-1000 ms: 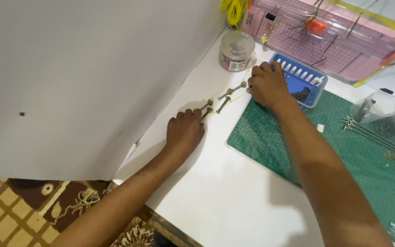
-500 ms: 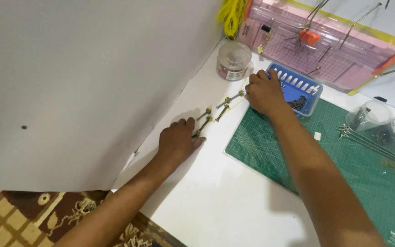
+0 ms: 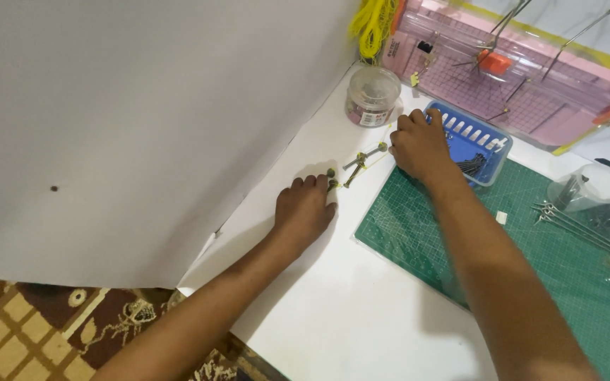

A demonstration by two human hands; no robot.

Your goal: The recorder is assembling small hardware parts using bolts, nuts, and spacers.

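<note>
Both hands, left hand [image 3: 303,209] and right hand [image 3: 418,144], are pinching the jointed rod linkage [image 3: 356,164], whose ends are risking slipping if pulled unevenly.

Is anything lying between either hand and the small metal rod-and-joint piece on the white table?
Nothing visible does. The left hand has its fingertips at the lower end of the small metal rod-and-joint piece, and the right hand is at its upper end. The round clear plastic jar and blue plastic tray sit off to the side.

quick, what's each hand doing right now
left hand: palm down, fingertips on one end of the small metal linkage
right hand: fingers curled at its other end; grip cannot be told
</note>
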